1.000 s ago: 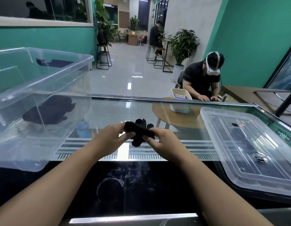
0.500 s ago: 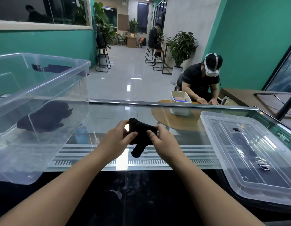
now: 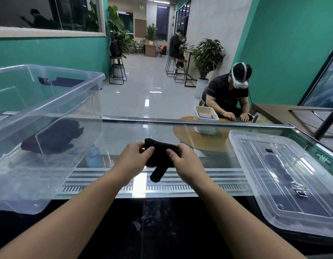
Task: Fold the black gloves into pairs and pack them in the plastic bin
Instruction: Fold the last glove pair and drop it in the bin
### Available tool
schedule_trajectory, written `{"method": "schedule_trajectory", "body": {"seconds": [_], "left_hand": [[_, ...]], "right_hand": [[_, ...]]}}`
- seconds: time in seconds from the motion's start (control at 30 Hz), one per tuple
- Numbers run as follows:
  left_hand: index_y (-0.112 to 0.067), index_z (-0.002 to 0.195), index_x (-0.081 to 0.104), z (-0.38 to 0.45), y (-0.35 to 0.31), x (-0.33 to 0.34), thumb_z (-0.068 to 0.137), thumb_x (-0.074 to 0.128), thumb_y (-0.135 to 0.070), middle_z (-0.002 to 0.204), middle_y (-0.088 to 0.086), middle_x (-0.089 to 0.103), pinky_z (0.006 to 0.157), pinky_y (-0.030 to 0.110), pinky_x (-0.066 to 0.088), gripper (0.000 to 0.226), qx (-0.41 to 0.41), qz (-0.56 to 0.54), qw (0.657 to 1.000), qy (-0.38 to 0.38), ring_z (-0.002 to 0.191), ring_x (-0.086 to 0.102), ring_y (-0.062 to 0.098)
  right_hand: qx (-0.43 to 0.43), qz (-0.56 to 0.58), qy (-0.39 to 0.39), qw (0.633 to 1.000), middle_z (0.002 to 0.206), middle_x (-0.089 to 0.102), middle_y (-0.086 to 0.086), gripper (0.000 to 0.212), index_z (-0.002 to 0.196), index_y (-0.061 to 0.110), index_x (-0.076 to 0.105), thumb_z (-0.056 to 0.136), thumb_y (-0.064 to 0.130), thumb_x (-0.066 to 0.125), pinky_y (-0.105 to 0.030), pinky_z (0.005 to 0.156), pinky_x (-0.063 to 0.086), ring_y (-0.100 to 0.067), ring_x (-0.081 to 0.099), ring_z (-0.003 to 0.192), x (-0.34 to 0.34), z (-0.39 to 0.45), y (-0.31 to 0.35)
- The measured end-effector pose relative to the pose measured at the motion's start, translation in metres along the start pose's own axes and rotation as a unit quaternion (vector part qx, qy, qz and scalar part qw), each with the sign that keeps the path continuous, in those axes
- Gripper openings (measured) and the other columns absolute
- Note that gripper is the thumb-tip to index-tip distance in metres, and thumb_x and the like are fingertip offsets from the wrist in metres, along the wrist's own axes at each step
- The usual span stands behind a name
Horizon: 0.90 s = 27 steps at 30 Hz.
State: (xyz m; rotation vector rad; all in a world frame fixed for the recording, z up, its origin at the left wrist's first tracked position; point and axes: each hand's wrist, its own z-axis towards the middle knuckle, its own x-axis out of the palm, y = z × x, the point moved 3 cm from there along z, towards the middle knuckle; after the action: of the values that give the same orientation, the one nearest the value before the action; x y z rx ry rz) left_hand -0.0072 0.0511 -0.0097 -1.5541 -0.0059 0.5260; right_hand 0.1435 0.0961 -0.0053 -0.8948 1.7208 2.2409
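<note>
Black glove bundle [image 3: 160, 154] is held above the bench [image 3: 162, 230], pinched from both sides by left hand [image 3: 133, 161] and right hand [image 3: 186, 165], fingers curled. Soft, light, likely springy: best gripped across the fold, loose end tucked. Plastic bin [image 3: 55, 101] at left already holds gloves.

A glass counter [image 3: 135, 131] spans the foreground. At two o'clock a seated person in a white headset [image 3: 240, 77] leans over a round wooden table [image 3: 201, 141] bearing a white tray [image 3: 205, 113]. At twelve o'clock stand bar stools [image 3: 176, 69]; a potted plant [image 3: 206, 57] at one o'clock
</note>
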Motion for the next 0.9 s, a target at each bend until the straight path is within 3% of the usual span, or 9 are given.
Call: {"method": "schedule_trajectory", "body": {"seconds": [0.1,0.23,0.3,0.4,0.47,0.53,0.63,0.7,0.9], "left_hand": [[-0.007,0.095,0.062,-0.001,-0.009,0.007,0.096,0.046,-0.016,0.098,0.014,0.067,0.076,0.031,0.056,0.018,-0.044,-0.139,0.989,0.034,0.091,0.066,0.023],[-0.008,0.105,0.058,0.008,-0.035,-0.002,0.096,0.046,-0.014,0.097,0.010,0.066,0.083,0.033,0.054,0.016,0.038,-0.156,0.987,-0.007,0.096,0.064,0.027],[-0.012,0.106,0.056,0.009,-0.052,-0.013,0.096,0.046,-0.013,0.095,0.006,0.067,0.085,0.032,0.053,0.014,0.125,-0.152,0.980,-0.031,0.092,0.065,0.022],[-0.016,0.103,0.055,0.003,-0.055,-0.018,0.095,0.047,-0.007,0.090,0.000,0.065,0.082,0.028,0.055,0.015,0.218,-0.133,0.965,-0.059,0.083,0.065,0.008],[-0.017,0.099,0.055,-0.003,-0.032,-0.010,0.095,0.045,-0.005,0.087,0.001,0.064,0.080,0.030,0.054,0.016,0.189,-0.140,0.970,-0.062,0.079,0.064,0.007],[-0.017,0.096,0.054,-0.008,-0.013,-0.003,0.096,0.043,-0.006,0.087,0.004,0.063,0.081,0.033,0.052,0.016,0.139,-0.159,0.976,-0.058,0.083,0.064,0.015],[-0.020,0.094,0.052,-0.007,-0.007,-0.003,0.097,0.042,-0.010,0.092,0.005,0.062,0.078,0.027,0.054,0.015,0.082,-0.175,0.981,-0.031,0.088,0.063,0.020],[-0.018,0.095,0.053,-0.006,-0.006,-0.005,0.097,0.042,-0.012,0.093,0.005,0.062,0.073,0.025,0.055,0.013,0.041,-0.196,0.980,-0.015,0.088,0.063,0.020],[-0.009,0.089,0.061,-0.019,0.006,-0.008,0.092,0.051,-0.009,0.085,0.011,0.066,0.082,0.034,0.052,0.011,-0.039,-0.190,0.981,0.018,0.082,0.065,0.027]], "right_hand": [[0.033,0.084,-0.001,0.996,0.102,0.065,-0.006,0.017,0.104,0.016,0.055,0.094,0.028,0.050,-0.046,0.089,0.052,-0.024,0.063,0.098,0.002,0.008,0.002],[-0.024,0.149,-0.045,0.987,0.091,0.065,0.000,0.007,0.086,0.029,0.054,0.092,0.027,0.051,-0.050,0.089,0.052,-0.024,0.064,0.095,-0.009,0.021,0.024],[-0.106,0.148,-0.085,0.979,0.087,0.064,0.005,0.004,0.093,0.025,0.055,0.092,0.025,0.052,-0.039,0.086,0.053,-0.017,0.064,0.089,-0.019,0.024,0.039],[-0.221,0.074,-0.137,0.963,0.078,0.057,0.016,0.014,0.106,0.008,0.055,0.092,0.013,0.052,-0.011,0.068,0.045,0.007,0.058,0.073,-0.022,0.018,0.046],[-0.218,0.069,-0.127,0.965,0.076,0.055,0.020,0.014,0.104,0.004,0.056,0.091,0.006,0.053,-0.006,0.065,0.042,0.013,0.056,0.071,-0.011,0.011,0.033],[-0.194,0.088,-0.095,0.972,0.076,0.056,0.018,0.013,0.102,0.011,0.058,0.091,0.005,0.053,-0.008,0.069,0.044,0.013,0.057,0.074,0.002,0.007,0.022],[-0.127,0.137,-0.056,0.981,0.083,0.063,0.011,0.016,0.091,0.035,0.055,0.091,0.020,0.052,-0.034,0.082,0.054,-0.008,0.063,0.084,0.011,0.007,0.015],[-0.087,0.152,-0.029,0.984,0.088,0.066,0.003,0.012,0.087,0.036,0.055,0.090,0.026,0.051,-0.049,0.086,0.053,-0.022,0.065,0.091,0.011,0.007,0.016],[-0.116,0.035,0.012,0.993,0.087,0.063,-0.003,0.010,0.103,0.016,0.052,0.095,0.019,0.049,-0.040,0.079,0.049,-0.024,0.062,0.085,0.008,-0.012,0.012]]}}
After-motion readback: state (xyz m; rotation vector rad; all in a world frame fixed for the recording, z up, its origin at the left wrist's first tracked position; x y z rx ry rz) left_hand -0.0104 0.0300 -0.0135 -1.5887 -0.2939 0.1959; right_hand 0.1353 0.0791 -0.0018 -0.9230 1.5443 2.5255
